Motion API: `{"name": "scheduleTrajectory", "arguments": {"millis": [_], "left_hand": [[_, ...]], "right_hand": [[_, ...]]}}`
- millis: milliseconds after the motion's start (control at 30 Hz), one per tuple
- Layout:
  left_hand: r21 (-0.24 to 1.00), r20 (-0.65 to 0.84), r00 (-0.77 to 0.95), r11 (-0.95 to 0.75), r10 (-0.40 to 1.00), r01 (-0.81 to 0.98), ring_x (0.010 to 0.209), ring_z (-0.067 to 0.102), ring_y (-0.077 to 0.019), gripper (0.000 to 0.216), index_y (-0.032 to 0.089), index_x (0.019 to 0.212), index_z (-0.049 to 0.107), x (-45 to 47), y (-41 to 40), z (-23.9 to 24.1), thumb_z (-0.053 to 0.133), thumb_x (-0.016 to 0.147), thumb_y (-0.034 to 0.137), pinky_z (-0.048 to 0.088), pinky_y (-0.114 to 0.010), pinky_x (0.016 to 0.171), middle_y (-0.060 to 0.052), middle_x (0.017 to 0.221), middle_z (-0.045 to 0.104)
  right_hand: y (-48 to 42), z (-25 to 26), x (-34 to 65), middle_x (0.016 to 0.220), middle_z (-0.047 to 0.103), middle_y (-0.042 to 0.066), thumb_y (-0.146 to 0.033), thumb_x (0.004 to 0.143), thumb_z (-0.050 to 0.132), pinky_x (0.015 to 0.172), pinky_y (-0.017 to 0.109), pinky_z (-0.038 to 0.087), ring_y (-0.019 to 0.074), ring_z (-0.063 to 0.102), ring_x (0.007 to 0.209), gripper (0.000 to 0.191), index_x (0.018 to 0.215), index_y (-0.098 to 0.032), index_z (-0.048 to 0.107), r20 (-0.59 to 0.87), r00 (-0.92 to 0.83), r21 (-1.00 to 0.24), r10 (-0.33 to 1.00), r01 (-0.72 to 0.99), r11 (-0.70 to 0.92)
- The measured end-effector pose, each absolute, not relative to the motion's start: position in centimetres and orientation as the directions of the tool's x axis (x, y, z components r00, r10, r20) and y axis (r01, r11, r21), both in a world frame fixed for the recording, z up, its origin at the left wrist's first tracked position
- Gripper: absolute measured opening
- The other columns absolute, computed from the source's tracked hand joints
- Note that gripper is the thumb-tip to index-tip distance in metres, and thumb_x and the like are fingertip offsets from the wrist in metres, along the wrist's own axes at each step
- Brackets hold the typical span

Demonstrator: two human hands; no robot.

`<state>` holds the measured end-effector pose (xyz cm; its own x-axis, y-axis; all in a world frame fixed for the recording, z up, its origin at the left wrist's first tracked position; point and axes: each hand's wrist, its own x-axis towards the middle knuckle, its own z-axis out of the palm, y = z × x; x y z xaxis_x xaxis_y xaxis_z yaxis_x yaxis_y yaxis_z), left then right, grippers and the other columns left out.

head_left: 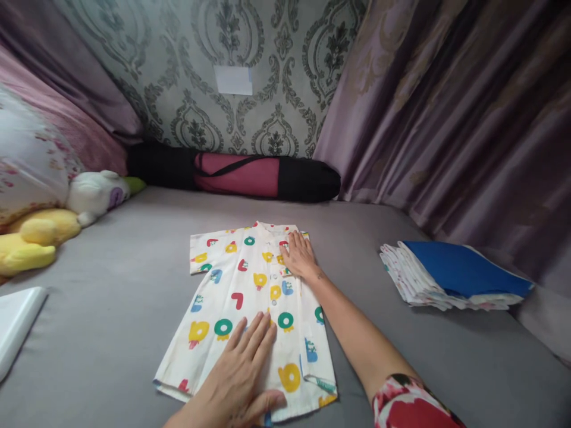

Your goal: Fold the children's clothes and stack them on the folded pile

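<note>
A small white shirt [232, 297] printed with coloured shapes lies flat on the grey bed sheet [111, 309], collar away from me. Its right side looks folded inward, while the left sleeve sticks out. My left hand [243, 371] rests flat on the lower hem area with fingers stretched out. My right hand [298, 257] lies flat near the collar on the shirt's right side, fingers extended. Neither hand holds anything.
A stack of folded clothes with a blue piece on top [450, 276] sits to the right. A pink and black rolled bag [236, 172] lies along the wall. Plush toys [57, 220] and a pillow [27, 154] are at the left, a white object [15, 324] near the left edge. Curtains [468, 119] hang at the right.
</note>
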<state>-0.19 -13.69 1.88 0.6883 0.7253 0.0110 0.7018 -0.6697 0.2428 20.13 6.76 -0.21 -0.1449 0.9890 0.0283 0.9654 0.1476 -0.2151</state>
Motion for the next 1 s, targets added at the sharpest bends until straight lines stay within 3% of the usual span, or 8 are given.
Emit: {"name": "scheduleTrajectory", "arguments": {"millis": [167,267,400,567,700,767,867,1000], "left_hand": [[0.262,0.034,0.703,-0.685,0.71,0.68,0.143,0.019,-0.0321,0.085,0.02,0.153,0.0,-0.5,-13.5,2.0,0.038,0.09,0.063,0.023,-0.051,0.115,-0.012,0.156,0.017],[0.27,0.003,0.702,-0.676,0.712,0.685,0.144,0.018,-0.0327,0.085,0.02,0.153,0.0,-0.5,-13.4,2.1,0.038,0.09,0.064,0.023,-0.052,0.114,-0.013,0.156,0.015],[0.292,-0.025,0.713,-0.677,0.701,0.675,0.144,0.016,-0.0342,0.087,0.018,0.153,0.003,-0.4,-13.2,2.0,0.037,0.089,0.065,0.021,-0.055,0.114,-0.014,0.156,0.014],[0.377,-0.016,0.704,-0.648,0.71,0.662,0.144,0.02,-0.0305,0.077,0.023,0.153,0.013,-0.7,-13.1,3.0,0.04,0.091,0.06,0.024,-0.051,0.115,-0.01,0.156,0.019],[0.469,-0.06,0.635,-0.54,0.77,0.699,0.139,0.034,-0.0256,0.067,0.024,0.149,0.029,-1.3,-12.6,5.4,0.039,0.092,0.059,0.036,-0.041,0.11,-0.008,0.153,0.031],[0.488,-0.059,0.518,-0.428,0.853,0.761,0.134,0.042,-0.024,0.06,0.025,0.144,0.038,-2.1,-12.1,6.3,0.036,0.094,0.058,0.041,-0.037,0.106,-0.006,0.15,0.04],[0.455,0.0,0.168,-0.149,0.986,0.878,0.124,0.052,-0.0234,0.049,0.024,0.135,0.047,-4.1,-11.7,6.4,0.028,0.097,0.05,0.044,-0.036,0.101,-0.007,0.138,0.053],[0.32,-0.033,-0.26,0.256,0.965,0.912,0.112,0.057,-0.026,0.042,0.018,0.12,0.052,-7.1,-11.7,4.9,0.026,0.096,0.039,0.047,-0.037,0.091,-0.013,0.12,0.06]], "right_hand": [[6.5,0.9,19.1,0.158,0.015,0.013,-0.043,0.098,0.022,0.116,0.043,0.002,0.0239,0.009,0.146,0.061,0.15,-0.011,0.025,0.051,-0.165,-0.201,0.985,0.964,0.172],[6.4,1.2,17.9,0.159,0.013,0.009,-0.045,0.099,0.021,0.115,0.046,0.0,0.0234,0.005,0.146,0.057,0.151,-0.021,0.025,0.078,-0.233,-0.199,0.969,0.949,0.244],[6.6,0.8,16.9,0.159,0.017,0.007,-0.049,0.099,0.017,0.112,0.055,-0.001,0.0263,0.007,0.146,0.055,0.15,-0.029,0.026,-0.003,-0.24,-0.231,0.971,0.945,0.233],[6.8,0.9,17.0,0.159,0.015,0.005,-0.049,0.099,0.016,0.112,0.056,-0.002,0.0256,0.005,0.146,0.055,0.151,-0.031,0.023,-0.032,-0.227,-0.221,0.973,0.951,0.215],[7.1,1.6,17.0,0.16,0.011,0.008,-0.05,0.099,0.016,0.112,0.056,0.0,0.0269,0.003,0.146,0.058,0.152,-0.028,0.02,-0.092,-0.244,-0.208,0.965,0.953,0.221],[7.2,1.8,16.7,0.16,0.009,0.009,-0.049,0.099,0.017,0.112,0.055,-0.001,0.0261,0.002,0.146,0.058,0.152,-0.026,0.018,-0.037,-0.259,-0.186,0.965,0.951,0.248],[7.2,1.4,16.4,0.16,0.012,0.008,-0.045,0.1,0.018,0.114,0.05,-0.002,0.0228,0.004,0.146,0.057,0.152,-0.024,0.019,0.029,-0.291,-0.169,0.956,0.942,0.292],[7.2,0.7,16.5,0.159,0.017,0.007,-0.045,0.1,0.018,0.115,0.047,0.003,0.0225,0.008,0.146,0.056,0.151,-0.024,0.024,-0.042,-0.303,-0.188,0.952,0.938,0.29]]}}
